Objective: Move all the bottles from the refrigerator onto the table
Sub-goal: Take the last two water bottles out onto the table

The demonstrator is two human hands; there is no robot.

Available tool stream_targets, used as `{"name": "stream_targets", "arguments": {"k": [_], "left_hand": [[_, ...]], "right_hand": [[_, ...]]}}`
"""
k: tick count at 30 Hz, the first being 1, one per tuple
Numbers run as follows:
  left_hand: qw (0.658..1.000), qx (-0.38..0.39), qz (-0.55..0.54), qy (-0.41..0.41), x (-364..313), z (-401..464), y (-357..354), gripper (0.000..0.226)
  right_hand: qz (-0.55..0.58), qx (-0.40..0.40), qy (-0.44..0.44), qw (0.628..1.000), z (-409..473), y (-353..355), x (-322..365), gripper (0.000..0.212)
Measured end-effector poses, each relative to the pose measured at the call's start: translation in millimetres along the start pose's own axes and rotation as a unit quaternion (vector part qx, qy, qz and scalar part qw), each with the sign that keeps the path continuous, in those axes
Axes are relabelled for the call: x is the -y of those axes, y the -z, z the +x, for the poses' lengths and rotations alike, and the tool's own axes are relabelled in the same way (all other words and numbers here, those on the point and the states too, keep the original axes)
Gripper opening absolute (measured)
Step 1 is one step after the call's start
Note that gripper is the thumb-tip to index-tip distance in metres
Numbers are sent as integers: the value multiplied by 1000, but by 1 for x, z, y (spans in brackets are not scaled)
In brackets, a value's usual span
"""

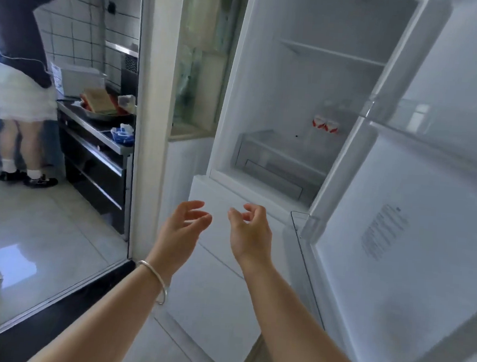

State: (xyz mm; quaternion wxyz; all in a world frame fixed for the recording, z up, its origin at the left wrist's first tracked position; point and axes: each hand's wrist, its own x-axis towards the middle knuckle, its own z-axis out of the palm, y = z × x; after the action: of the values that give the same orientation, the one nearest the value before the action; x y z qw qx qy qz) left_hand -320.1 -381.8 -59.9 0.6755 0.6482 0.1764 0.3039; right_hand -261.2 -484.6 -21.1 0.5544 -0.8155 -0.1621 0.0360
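Both bare forearms reach forward, the left wrist wearing a silver bangle. The left hand and right hand hover side by side, fingers loosely curled and spread, grasping nothing, in front of the refrigerator's closed lower drawers. Its upper door stands swung wide to the right. Deep inside, on the shelf above the clear crisper drawer, stand two clear bottles with red-and-white labels, touching each other and blurred.
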Motion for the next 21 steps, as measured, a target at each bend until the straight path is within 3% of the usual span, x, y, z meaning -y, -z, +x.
{"name": "stream_targets", "arguments": {"k": [11,21], "left_hand": [[986,165,19,-15,14,236,-10,19],[965,258,18,-30,20,389,-93,20]], "right_hand": [[-1,-151,-86,985,180,-57,-2,42],[-26,-257,-75,963,340,-40,-7,43]]}}
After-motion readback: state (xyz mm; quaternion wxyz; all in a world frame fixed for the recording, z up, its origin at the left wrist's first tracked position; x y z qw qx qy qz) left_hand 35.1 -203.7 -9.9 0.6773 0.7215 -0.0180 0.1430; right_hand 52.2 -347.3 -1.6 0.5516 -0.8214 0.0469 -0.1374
